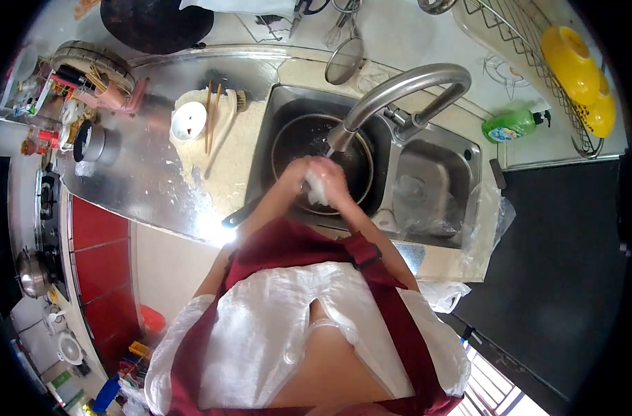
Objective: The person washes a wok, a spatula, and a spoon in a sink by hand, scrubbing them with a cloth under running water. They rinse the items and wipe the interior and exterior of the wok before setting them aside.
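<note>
Both hands are together under the running end of the steel faucet (402,75), over the left sink basin. A wet white cloth (317,189) is squeezed between them. My left hand (298,173) closes on it from the left, and my right hand (331,177) wraps round it from the right; some fingers are blurred. Below the hands, a dark round pan (357,163) sits in the basin. Its black handle (238,215) sticks out over the front left counter edge, partly behind my left forearm.
Left of the sink lie a white bowl (189,121), chopsticks (214,114) and a brush (241,101). Clear plastic (423,201) fills part of the right basin. A green soap bottle (510,127) stands at the back right, near yellow bowls (571,66) on a wire rack.
</note>
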Demonstrator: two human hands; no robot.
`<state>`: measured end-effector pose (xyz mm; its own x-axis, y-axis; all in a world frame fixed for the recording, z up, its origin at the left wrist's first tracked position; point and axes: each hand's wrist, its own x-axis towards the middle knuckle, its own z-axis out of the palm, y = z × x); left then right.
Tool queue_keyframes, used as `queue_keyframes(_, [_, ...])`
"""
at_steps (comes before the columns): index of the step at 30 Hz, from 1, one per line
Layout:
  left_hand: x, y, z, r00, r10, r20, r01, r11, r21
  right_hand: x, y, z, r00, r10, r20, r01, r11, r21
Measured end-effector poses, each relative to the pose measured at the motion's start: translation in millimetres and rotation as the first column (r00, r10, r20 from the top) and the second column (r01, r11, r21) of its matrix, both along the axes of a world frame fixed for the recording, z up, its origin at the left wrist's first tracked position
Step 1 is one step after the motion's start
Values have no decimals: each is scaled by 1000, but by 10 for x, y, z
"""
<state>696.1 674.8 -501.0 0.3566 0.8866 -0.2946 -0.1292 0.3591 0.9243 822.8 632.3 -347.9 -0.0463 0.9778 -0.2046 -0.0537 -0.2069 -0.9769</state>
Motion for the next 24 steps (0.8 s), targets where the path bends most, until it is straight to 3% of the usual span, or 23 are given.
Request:
queue_keyframes(1, [96,-8,671,996,51,73,-27,953,-301,99,42,141,983,-20,-185,-3,992,-125])
queue_keyframes(2, [199,-19,1407,984,150,95,-72,826,-559,211,63,10,939,-81,-336,5,975,-221])
queue_keyframes(4, [237,57,1461,988,136,69,-74,826,-559,360,93,-157,866,-220,-449,103,957,-270])
queue_keyframes(8, [402,240,1099,967,85,239,21,913,-407,583,20,-4,807,-273,-524,126,946,-299])
queue_keyframes(10, [552,229,1546,998,58,-30,-65,901,-429,673,9,-116,754,-346,-558,207,932,-298])
queue_keyframes(12, [603,229,1574,995,81,-62,-100,900,-425,746,19,-163,754,-387,-531,242,915,-323])
queue_keyframes(15, [520,140,1633,979,-46,-199,-25,940,-339,819,61,-172,695,-454,-558,252,880,-403])
queue_keyframes(17, [295,-66,1680,878,-222,-423,178,974,-142,872,108,-344,729,-422,-539,222,891,-397])
queue_keyframes(21, [-198,-483,1643,925,-189,-331,208,978,23,873,182,-430,825,-388,-410,246,901,-357])
queue_keyframes(23, [-406,-659,1708,837,-182,-516,259,963,80,887,280,-560,860,-379,-341,288,913,-288])
queue_keyframes(24, [-458,-757,1781,840,-176,-513,249,965,76,900,329,-584,864,-373,-338,280,914,-293])
